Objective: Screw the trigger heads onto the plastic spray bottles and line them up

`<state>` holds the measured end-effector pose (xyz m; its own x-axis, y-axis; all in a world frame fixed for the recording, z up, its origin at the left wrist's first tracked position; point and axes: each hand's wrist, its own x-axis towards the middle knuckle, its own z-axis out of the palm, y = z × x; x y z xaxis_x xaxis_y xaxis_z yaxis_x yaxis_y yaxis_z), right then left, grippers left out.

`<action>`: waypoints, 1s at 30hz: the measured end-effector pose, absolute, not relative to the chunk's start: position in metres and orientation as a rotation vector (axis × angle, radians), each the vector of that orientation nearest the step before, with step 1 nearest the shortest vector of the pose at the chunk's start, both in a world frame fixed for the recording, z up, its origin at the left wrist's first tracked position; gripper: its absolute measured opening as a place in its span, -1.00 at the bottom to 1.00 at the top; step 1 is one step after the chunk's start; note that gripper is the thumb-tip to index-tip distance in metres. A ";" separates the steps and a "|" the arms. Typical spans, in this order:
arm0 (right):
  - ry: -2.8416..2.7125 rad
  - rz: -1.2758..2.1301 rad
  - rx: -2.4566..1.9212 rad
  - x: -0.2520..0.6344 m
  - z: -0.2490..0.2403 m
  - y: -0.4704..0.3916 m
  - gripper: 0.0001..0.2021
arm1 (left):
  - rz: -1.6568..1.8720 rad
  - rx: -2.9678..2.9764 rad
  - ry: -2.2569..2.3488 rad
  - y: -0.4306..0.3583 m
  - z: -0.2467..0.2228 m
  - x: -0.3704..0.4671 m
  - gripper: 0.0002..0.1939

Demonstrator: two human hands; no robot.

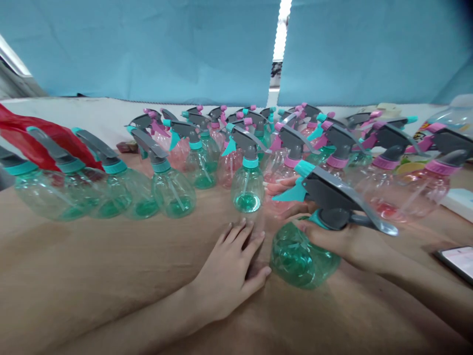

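Observation:
My left hand (231, 268) lies flat on the table with its fingers spread and nothing in it. To its right, my right hand (343, 241) is around the neck of a green spray bottle (306, 259). Its thumb is in front of the neck, while the other fingers reach behind, partly hidden. The bottle has a grey spray head (332, 192) with a turquoise nozzle and trigger pointing left. Just beyond my left fingertips stands another green spray bottle (247, 190), upright, with a turquoise collar.
Several green spray bottles (173, 195) line the left side of the wooden table (111, 276). Pink and green ones crowd the back, with a pink spray bottle (417, 192) at right. A phone (456, 261) lies at the right edge. Red plastic (48, 138) is at far left.

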<state>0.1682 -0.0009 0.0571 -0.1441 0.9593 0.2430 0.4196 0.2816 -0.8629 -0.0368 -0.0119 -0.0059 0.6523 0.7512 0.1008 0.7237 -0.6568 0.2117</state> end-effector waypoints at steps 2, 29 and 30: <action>-1.682 0.820 -1.341 0.168 0.060 -0.002 -0.86 | 0.271 2.714 1.219 -0.012 -0.006 -0.037 -0.42; -1.789 0.719 -1.299 0.167 0.067 0.001 -0.84 | 0.202 2.756 1.238 -0.012 -0.003 -0.036 -0.41; -1.789 0.718 -1.289 0.168 0.066 0.000 -0.85 | 0.206 2.759 1.240 -0.012 -0.003 -0.036 -0.41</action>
<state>0.1679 0.0003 0.0664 -0.1615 0.9474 0.2762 0.4935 0.3199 -0.8088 -0.0356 -0.0115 -0.0030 0.6576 0.7493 0.0785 0.7345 -0.6608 0.1548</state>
